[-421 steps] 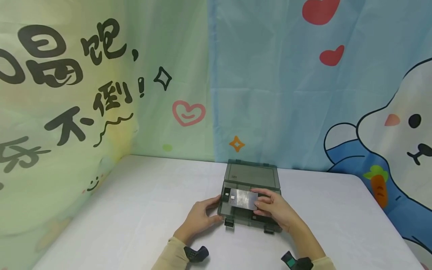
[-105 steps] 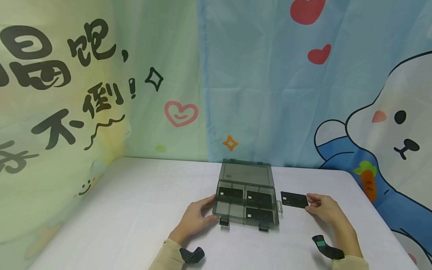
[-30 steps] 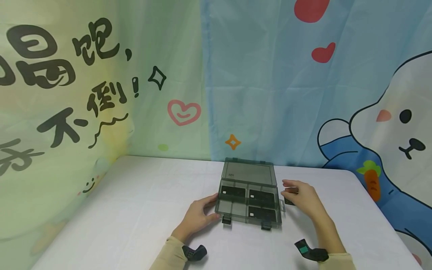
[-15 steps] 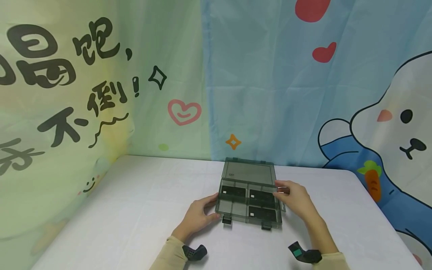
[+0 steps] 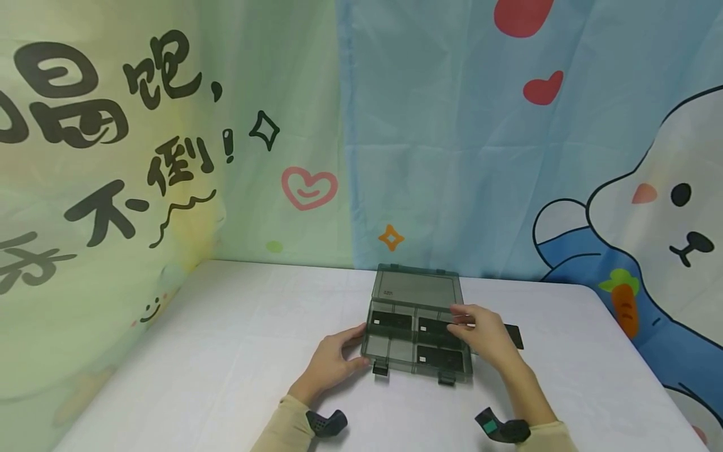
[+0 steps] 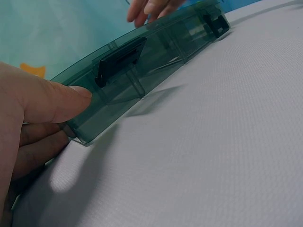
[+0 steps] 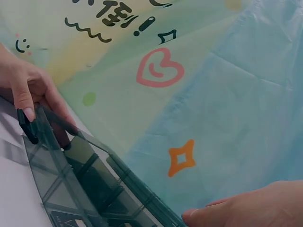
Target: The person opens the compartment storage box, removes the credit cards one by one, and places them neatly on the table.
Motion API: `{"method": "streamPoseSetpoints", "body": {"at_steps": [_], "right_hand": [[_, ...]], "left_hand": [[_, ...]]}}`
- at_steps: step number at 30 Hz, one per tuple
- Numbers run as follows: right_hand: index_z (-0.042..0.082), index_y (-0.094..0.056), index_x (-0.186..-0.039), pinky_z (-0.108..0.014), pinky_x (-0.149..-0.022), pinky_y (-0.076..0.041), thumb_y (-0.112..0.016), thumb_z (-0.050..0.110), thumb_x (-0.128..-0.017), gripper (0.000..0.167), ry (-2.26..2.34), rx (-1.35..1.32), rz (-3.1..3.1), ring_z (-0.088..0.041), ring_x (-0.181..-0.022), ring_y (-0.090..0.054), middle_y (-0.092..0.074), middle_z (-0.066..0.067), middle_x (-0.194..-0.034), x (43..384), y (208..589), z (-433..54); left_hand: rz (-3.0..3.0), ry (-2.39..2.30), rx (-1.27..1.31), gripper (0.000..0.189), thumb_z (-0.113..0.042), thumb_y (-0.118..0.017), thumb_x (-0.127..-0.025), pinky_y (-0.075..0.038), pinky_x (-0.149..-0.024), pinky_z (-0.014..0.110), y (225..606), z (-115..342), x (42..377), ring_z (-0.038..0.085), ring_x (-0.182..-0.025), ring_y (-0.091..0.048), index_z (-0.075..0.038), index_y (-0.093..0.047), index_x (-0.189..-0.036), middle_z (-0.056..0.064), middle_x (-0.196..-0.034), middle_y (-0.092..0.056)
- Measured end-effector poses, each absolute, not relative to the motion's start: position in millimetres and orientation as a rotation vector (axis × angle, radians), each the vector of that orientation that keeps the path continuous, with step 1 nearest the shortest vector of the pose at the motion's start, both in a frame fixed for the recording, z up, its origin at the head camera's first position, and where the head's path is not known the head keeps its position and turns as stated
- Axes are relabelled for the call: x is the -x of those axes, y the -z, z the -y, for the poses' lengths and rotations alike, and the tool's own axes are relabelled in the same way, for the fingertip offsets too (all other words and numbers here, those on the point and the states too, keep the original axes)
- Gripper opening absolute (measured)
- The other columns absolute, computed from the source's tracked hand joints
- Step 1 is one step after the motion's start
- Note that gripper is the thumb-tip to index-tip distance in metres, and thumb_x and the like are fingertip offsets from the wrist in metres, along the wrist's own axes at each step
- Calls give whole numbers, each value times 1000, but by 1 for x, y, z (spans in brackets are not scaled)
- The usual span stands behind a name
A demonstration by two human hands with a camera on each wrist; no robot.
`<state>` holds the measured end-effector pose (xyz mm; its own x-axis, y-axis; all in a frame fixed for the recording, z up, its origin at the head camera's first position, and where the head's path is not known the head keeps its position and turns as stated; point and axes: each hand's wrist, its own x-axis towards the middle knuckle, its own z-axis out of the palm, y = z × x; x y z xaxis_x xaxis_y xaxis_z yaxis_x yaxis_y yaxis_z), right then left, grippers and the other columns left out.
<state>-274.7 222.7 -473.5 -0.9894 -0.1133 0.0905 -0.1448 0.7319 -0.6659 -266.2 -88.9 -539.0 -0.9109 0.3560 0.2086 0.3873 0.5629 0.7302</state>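
Note:
A smoky-green plastic compartment box (image 5: pixel 409 369) lies on the table with its lid (image 5: pixel 418 290) folded back. My left hand (image 5: pixel 334 363) grips its left front corner; in the left wrist view the thumb presses the wall and the fingers bend behind it. Black cards sit in the box: one upper left (image 5: pixel 392 321), one upper right (image 5: pixel 432 328), one lower right (image 5: pixel 440 358). Over the right side hovers my right hand (image 5: pixel 487 334), thumb and fingertips parted above the upper right card. Partly hidden behind that hand, another black card (image 5: pixel 515 336) lies on the table.
A white cloth covers the table (image 5: pixel 271 314). Behind it hangs a printed curtain (image 5: pixel 440 188). Two dark latches (image 5: pixel 446 378) stick out from the box's front edge. Each wrist carries a black camera strap (image 5: pixel 327 424).
Earlier my right hand held a silver card over the box, then a black VIP card right of it. It has let that card go and moved left over the box. Left hand stays.

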Motion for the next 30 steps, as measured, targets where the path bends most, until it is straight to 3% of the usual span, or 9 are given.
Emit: {"method": "streamPoseSetpoints", "body": {"at_steps": [22, 30], "right_hand": [[1, -58, -127, -42, -85, -57, -67, 13, -87, 42, -1065, -223, 2909, -34, -108, -63, -63, -19, -122, 274, 482, -210], [1, -58, -127, -39, -84, -57, -67, 14, -88, 42, -1120, -385, 2905, -32, -107, -63, -64, -17, -121, 273, 473, -212]], "left_hand": [[2754, 1287, 638, 71, -30, -74, -77, -39, -110, 45, 541, 89, 266, 21, -124, -55, -14, -46, -140, 2, -133, -60], [2743, 1262, 656, 71, -28, -74, -77, -39, -110, 43, 541, 89, 268, 21, -125, -55, -13, -46, -140, 2, -132, -60]]}}
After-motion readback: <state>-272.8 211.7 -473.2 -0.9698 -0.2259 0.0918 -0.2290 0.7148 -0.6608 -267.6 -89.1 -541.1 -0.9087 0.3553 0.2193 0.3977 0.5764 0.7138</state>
